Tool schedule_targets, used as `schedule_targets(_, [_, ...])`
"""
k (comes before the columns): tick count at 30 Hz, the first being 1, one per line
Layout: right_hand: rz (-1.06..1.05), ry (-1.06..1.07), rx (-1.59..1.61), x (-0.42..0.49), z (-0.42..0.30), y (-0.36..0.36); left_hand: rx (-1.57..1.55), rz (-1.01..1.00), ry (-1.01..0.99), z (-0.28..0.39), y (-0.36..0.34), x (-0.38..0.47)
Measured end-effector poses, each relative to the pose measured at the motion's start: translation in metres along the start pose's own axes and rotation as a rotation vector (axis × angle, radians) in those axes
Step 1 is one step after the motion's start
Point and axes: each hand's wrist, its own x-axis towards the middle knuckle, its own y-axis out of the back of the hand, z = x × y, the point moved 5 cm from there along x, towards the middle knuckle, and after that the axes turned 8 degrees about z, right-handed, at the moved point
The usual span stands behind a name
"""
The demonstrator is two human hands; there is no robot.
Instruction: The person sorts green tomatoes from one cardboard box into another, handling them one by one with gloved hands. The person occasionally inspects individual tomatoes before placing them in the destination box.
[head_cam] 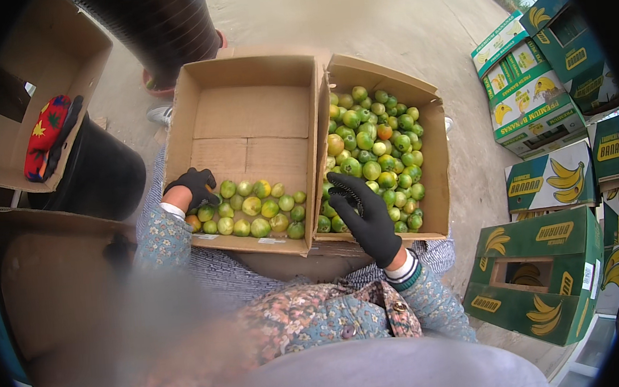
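My left hand (193,190), in a black glove, curls over the left end of the tomatoes in a cardboard box (248,111). Its fingers hide whatever lies under them, so a grip cannot be made out. Green and yellowish tomatoes (251,205) lie in rows along this box's near side; bare cardboard shows behind them. Beside it on the right, a second cardboard box (433,156) holds a deep heap of mostly green tomatoes (370,134), a few turning orange. Over that box's near left corner is my gloved right hand (368,216), thumb and fingers apart, with no tomato visible between them.
Banana cartons (534,279) are stacked on the right. To the left are a tilted cardboard box (74,43) with a red patterned cloth item (46,138), a black bucket (103,166) and another open box (60,278). A dark ribbed cylinder (160,30) stands beyond the boxes.
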Motion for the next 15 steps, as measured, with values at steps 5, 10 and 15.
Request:
schedule_targets(5, [-0.012, 0.187, -0.216, -0.006, -0.010, -0.014, -0.222, 0.061, -0.112, 0.017, 0.010, -0.014])
schedule_targets(10, [-0.049, 0.326, -0.283, -0.009, -0.030, -0.025, -0.825, 0.177, -0.441, 0.105, 0.029, -0.086])
schedule_targets(15, [-0.189, 0.319, -0.156, -0.008, -0.026, -0.027, -1.089, 0.032, -0.556, 0.168, 0.012, -0.119])
